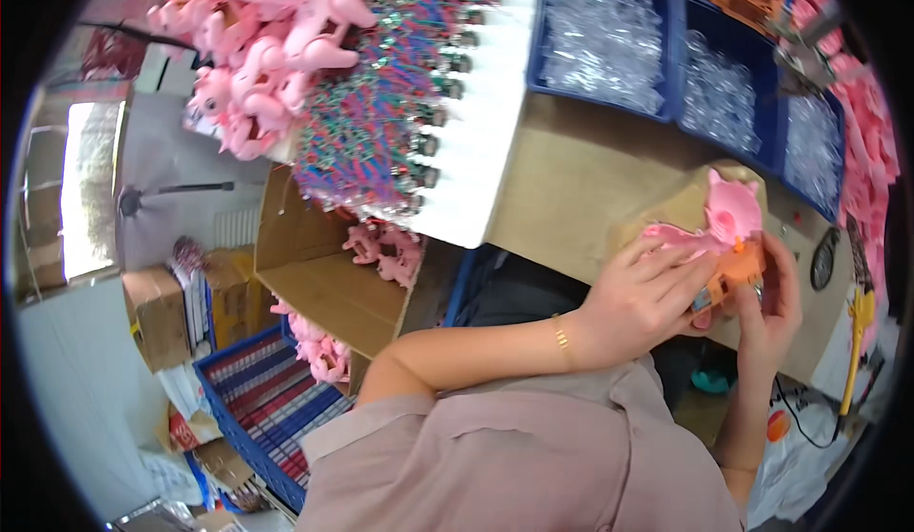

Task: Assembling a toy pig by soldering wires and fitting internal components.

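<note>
Lining things up looks like the trick here: the right hand (773, 308) pinches the orange part (741, 267) between thumb and fingers, and the left hand (633, 308) lies across its near side, though I can't tell how firmly. It's over the bench (562, 180), right beside the pink shell (733, 206). I'd keep both steady and press gently, never force it. Farther off, blue tubs (673, 51) hold clear bits (605, 41).

Pink animal-shaped toy piece (734, 210), two small ears pointed away from body, smooth and rounded, partly covered lower down. Orange block-like part (740, 267) held against its near end, edges partly hidden; whether joined, cannot be told.
</note>
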